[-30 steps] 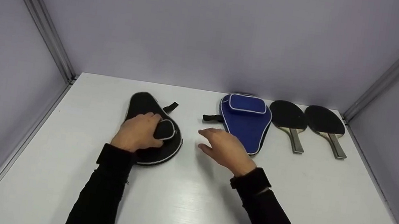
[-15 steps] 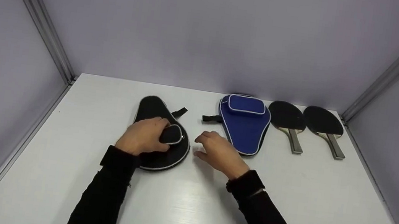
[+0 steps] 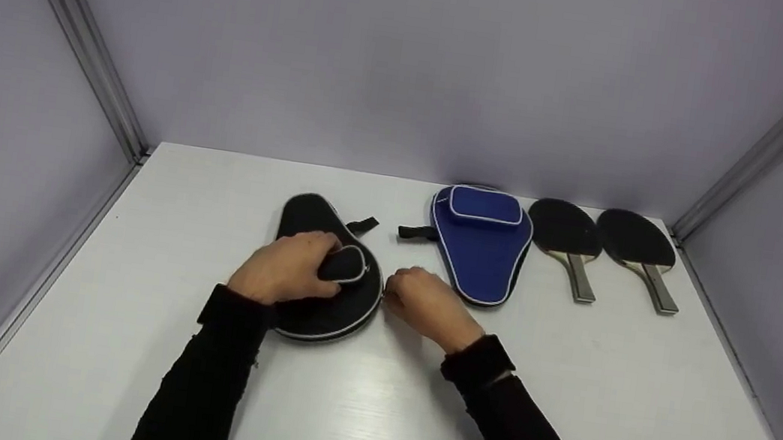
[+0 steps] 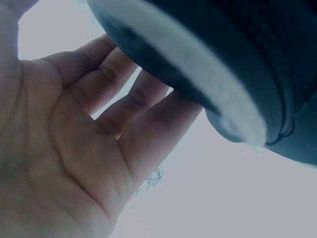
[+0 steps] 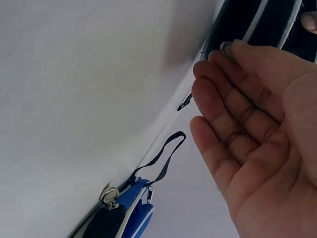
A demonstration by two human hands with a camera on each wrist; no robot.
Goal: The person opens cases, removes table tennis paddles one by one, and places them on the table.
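Black paddle case [image 3: 323, 279] lies flat on the white table [image 3: 366, 413], left of centre, round end near, narrow end far. Small zipped pocket [image 3: 344, 265] sits on its top face.

Left hand [image 3: 285, 267] rests on the case with fingers curled over the pocket; from the left wrist view the fingers [image 4: 124, 94] wrap round the padded edge, so it holds the case down and steadies it.

Right hand [image 3: 426, 304] is at the right rim of the case, fingers bent inward. In the right wrist view the fingertips [image 5: 233, 52] touch the white-piped edge by the zip line; whether a zip pull is pinched cannot be told, as no pull is visible between the fingers.

Judgement: step in hand looks like finding the zip and opening the case. To do it well, keep the left hand pressing flat so the case does not slide or turn, pinch the pull itself and not the piping, and draw along the curve of the rim, not straight out. The black strap [image 3: 363, 225] at the far end could snag; keep it clear of the zip track.

Right of the case: blue case [image 3: 482, 247], then two black paddles [image 3: 565, 231] [image 3: 637, 241], well apart from both hands.
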